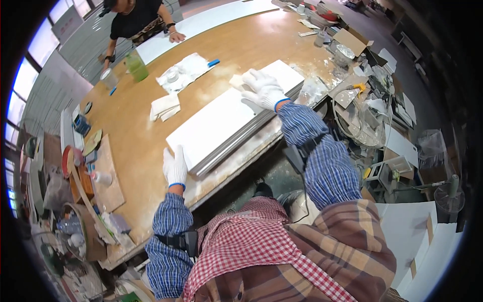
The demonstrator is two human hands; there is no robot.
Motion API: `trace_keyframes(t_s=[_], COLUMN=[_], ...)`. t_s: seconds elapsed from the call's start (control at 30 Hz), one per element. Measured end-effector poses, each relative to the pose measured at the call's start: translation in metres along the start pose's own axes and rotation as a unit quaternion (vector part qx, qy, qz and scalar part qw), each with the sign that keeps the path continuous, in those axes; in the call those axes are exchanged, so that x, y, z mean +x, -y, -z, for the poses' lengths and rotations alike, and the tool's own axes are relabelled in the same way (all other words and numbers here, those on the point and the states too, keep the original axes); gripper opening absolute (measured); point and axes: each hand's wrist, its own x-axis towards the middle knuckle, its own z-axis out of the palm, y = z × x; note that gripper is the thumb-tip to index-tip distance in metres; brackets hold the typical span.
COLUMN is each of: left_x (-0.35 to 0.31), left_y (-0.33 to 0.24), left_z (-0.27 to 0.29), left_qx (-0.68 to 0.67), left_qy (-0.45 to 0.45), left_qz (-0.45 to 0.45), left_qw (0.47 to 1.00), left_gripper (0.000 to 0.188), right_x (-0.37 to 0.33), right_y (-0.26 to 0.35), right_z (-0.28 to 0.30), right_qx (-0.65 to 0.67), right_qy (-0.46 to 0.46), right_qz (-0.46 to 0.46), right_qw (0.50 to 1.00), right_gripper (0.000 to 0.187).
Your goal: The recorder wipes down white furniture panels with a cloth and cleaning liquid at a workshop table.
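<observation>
While the left hand (174, 167), open, rests at the left end of one white panel stack (216, 126) on the counter (133, 141), the right hand (263, 89) lies on top beside one beige pad (235, 81), whether gripping it I cannot tell

White panels (221, 121) on brown table (133, 143)

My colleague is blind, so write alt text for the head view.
A stack of white panels lies on a brown worktable, a white-gloved left hand at its left end and the right hand on top toward its right end. A folded cloth lies beyond; another person stands across the table.
</observation>
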Motion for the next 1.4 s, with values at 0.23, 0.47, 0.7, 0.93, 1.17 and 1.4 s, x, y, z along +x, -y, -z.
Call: trace_keyframes(t_s=[0.23,0.47,0.7,0.93,1.17,1.4], left_x=[-0.009,-0.019,-0.025,-0.024,-0.024,-0.018], left_y=[0.006,-0.019,-0.020,-0.027,-0.022,-0.009], left_z=[-0.008,0.004,0.005,0.010,0.008,0.010], left_qx=[-0.112,-0.132,-0.112,-0.098,-0.047,-0.087], left_qy=[-0.027,0.002,-0.019,0.008,-0.004,0.007], left_qz=[0.060,0.073,0.075,0.087,0.066,0.067], left_qw=[0.991,0.989,0.991,0.991,0.997,0.994], left_gripper=[0.069,0.060,0.060,0.058,0.056,0.058], right_x=[0.014,0.018,0.021,0.010,0.009,0.002], right_y=[0.062,-0.040,-0.078,-0.049,-0.093,-0.028], right_z=[-0.021,-0.019,-0.017,-0.011,-0.022,-0.015], right_qx=[0.134,0.001,-0.008,0.073,0.055,0.164], right_qy=[-0.010,0.021,0.002,-0.037,0.004,-0.030], right_qz=[0.125,0.057,-0.066,0.126,-0.110,0.134], right_qw=[0.983,0.998,0.998,0.989,0.992,0.977], right_gripper=[0.039,0.047,0.046,0.045,0.042,0.040])
